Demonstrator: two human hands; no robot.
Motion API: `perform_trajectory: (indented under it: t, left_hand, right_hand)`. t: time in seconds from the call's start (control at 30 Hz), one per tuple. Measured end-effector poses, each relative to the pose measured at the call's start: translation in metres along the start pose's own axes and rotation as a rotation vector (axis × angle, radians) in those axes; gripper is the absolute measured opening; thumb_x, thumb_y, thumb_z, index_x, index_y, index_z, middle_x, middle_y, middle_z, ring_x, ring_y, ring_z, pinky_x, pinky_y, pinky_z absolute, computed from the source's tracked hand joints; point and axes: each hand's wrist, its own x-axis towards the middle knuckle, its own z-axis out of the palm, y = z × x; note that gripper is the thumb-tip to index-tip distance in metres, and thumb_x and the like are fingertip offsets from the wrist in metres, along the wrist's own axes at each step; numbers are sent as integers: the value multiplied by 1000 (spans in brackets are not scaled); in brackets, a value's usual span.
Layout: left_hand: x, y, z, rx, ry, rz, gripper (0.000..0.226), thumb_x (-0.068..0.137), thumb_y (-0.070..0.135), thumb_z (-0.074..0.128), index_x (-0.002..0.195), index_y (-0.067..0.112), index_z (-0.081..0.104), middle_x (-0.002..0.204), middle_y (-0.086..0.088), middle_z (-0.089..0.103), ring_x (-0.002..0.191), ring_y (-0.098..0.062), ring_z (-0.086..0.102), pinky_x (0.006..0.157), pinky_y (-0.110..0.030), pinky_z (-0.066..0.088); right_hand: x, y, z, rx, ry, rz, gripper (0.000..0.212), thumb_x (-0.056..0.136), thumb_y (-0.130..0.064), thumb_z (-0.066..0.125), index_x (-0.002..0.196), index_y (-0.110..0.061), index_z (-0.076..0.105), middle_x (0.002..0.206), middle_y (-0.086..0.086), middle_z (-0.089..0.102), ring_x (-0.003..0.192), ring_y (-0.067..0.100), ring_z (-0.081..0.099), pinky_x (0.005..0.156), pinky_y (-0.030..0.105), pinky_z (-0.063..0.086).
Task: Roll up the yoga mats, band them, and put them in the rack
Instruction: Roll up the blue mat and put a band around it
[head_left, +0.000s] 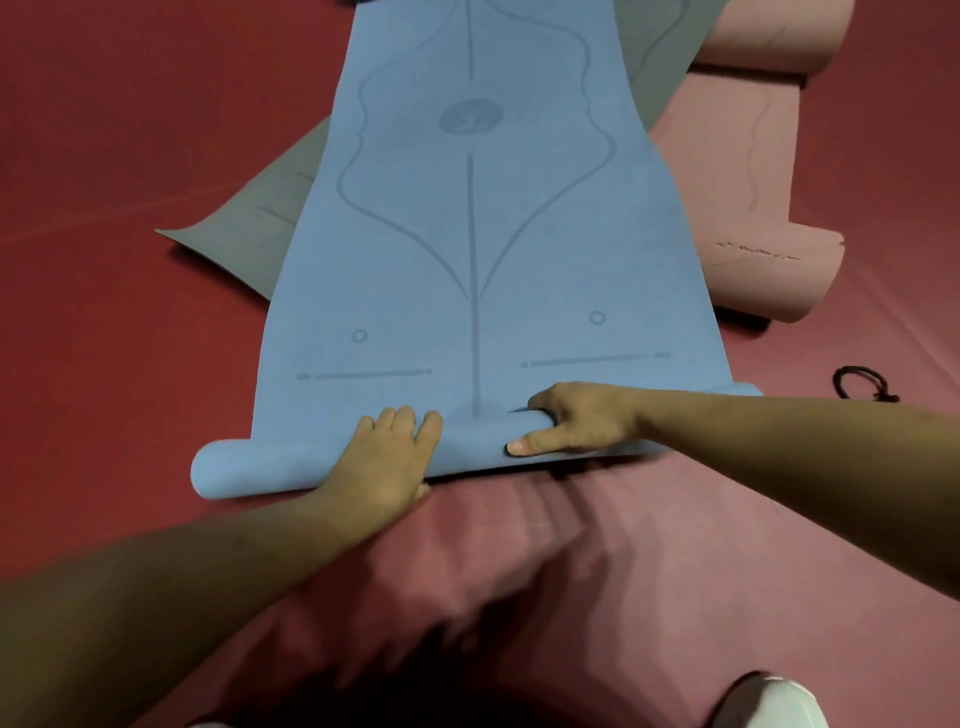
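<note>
Blue mat (470, 249) lies flat on the red floor (130, 322), near end rolled (only thinly so far); left hand (387, 457) and right hand (582, 421) curl over the roll; probably soft, light and springy, best held mid-roll

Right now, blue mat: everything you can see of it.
The blue mat is matte and foam-like, with darker printed lines, circles and a round emblem. Its near end is rolled into a tube; the rest lies flat across a grey mat on the red floor. The left hand curls over the roll and the right hand grips it, thumb on the near side.
</note>
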Motion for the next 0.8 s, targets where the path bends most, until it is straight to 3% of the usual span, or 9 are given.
perform_trajectory:
  t: [0.1,0.2,0.33,0.4,0.47,0.53,0.6,0.7,0.8]
  left_hand:
    - [14,-5,-10,-218,-193,-9,52,80,34,64,119,12,37,98,-7,53,86,-27,55,71,-37,46]
    - [23,-17,-19,-435,-307,-14,48,77,36,63,108,15,33,89,-6,55,78,-25,56,68,-41,51]
    - [25,-19,-30,-545,-435,7,57,74,36,68,114,18,32,86,-7,57,75,-23,56,69,-42,50]
    - [18,-19,-29,-439,-246,56,62,72,39,67,120,17,35,96,-7,56,83,-25,56,75,-43,50]
    - [10,-23,-17,-88,28,108,76,64,50,71,125,14,43,104,-9,54,90,-30,55,79,-42,46]
    - [0,-24,-11,70,95,63,98,52,58,81,131,14,46,104,-11,55,86,-31,56,75,-42,46]
    - [-2,-23,-11,24,39,64,95,57,51,83,135,19,39,104,-8,55,87,-29,59,73,-39,49]
    - [11,-25,-24,-240,-275,95,69,76,40,68,133,24,33,108,-5,55,95,-27,58,77,-36,49]
    - [25,-28,-36,-438,-481,120,65,72,34,72,125,24,35,101,-5,59,83,-22,57,68,-32,48]
  right_hand:
    - [-3,5,1,-412,199,-54,73,79,-81,46,122,-22,47,111,2,63,98,26,60,92,40,48]
    - [-10,7,16,-806,349,-142,89,63,-76,20,120,-14,51,112,8,58,99,31,57,86,41,43]
    - [-5,7,25,-628,285,-78,62,74,-66,53,107,-14,48,106,9,63,95,32,62,78,36,45]
    - [-5,7,14,-479,219,-44,52,76,-59,62,101,-17,46,102,8,66,92,31,63,76,36,50]
    - [-10,5,5,-355,186,2,46,77,-56,65,97,-20,45,95,4,63,87,28,61,73,34,48]
    - [-13,0,0,-258,161,32,41,78,-52,68,97,-23,46,88,-3,57,82,22,57,69,30,43]
    - [-15,-5,0,-239,117,44,41,77,-49,70,100,-24,48,88,-5,57,83,20,57,69,30,44]
    - [-16,2,9,-176,41,74,52,77,-49,69,112,-22,42,95,-2,57,88,23,59,74,32,46]
    - [-24,20,25,-491,170,10,80,66,-77,51,123,-22,42,110,3,51,100,26,56,86,39,48]
